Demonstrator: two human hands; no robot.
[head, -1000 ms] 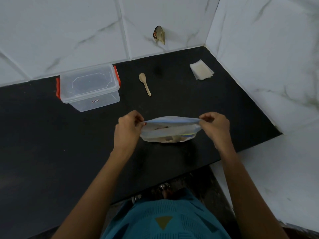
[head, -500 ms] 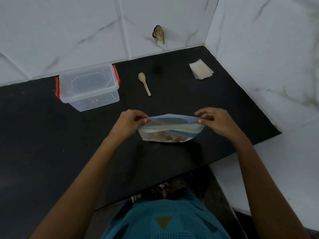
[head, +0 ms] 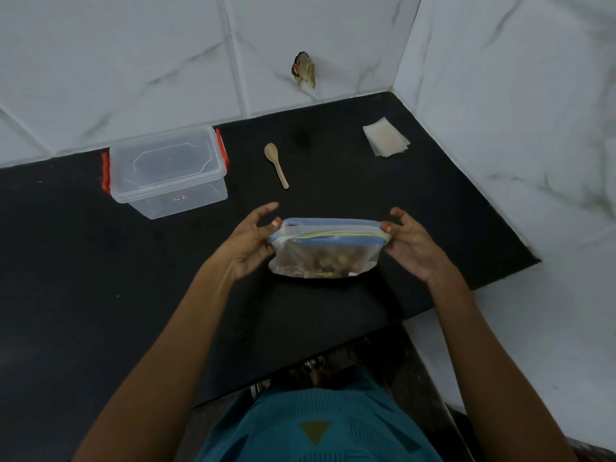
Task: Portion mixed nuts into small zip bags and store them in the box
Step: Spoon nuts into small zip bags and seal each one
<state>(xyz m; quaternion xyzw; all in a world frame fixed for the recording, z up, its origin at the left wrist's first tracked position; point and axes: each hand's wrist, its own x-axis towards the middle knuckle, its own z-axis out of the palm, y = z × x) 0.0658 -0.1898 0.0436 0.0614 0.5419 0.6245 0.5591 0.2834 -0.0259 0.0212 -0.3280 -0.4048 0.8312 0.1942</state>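
Note:
A clear zip bag of mixed nuts [head: 325,256] with a blue and yellow zip strip stands on the black counter [head: 333,311] in front of me. My left hand [head: 251,241] pinches the bag's left top corner with the thumb, its other fingers spread. My right hand [head: 411,243] pinches the right top corner. The bag's mouth gapes a little along the far side. A clear plastic box [head: 166,171] with red clips and its lid on sits at the back left. A small wooden spoon [head: 276,163] lies to the right of the box.
A small stack of flat clear zip bags [head: 386,137] lies at the back right near the wall corner. White tiled walls enclose the counter at the back and right. The counter's front edge runs close to my body.
Both hands have turned palm-up at the bag's corners and tipped the top of the bag toward me, so the zip strip and nuts now show. The bag's mouth has parted slightly.

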